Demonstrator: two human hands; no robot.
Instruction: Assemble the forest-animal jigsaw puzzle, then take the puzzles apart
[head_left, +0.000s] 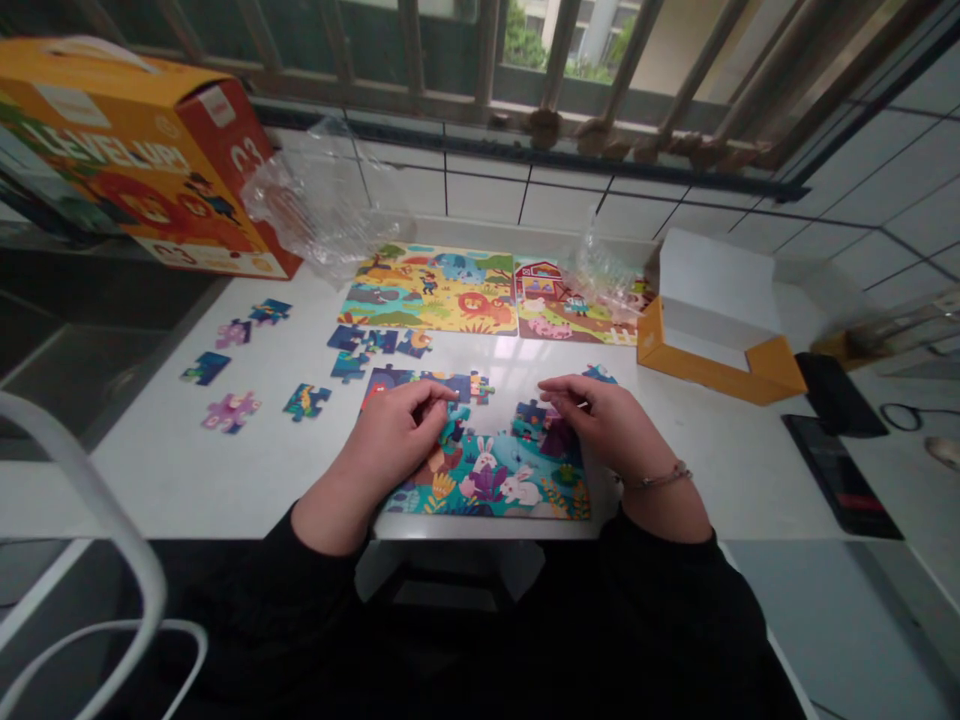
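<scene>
2 hands (409, 420) (604, 412) over a partly built puzzle (510, 478).

Daylight thru window (517, 40) up top; rm. otherwise dim-ish, bottom ctr. v. dark. Pale glare on table (506, 358) mid-pic, glints on plastic wrap (322, 200). Wide-angle distortion: window bars (561, 55) fan out, box (90, 190) stretched nr. L edge. Fine detail on puzzle (525, 460) a bit soft.

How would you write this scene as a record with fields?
Left hand: bare, over the upper left of the teal cardboard jigsaw with white rabbits; grip unclear
Right hand: bare, over its upper right; grip unclear
Loose jigsaw pieces: purple and blue cardboard, at left
Behind: flat yellow board picturing lions
Right: open orange-and-white cardboard box
Far left: tall orange cardboard box
</scene>
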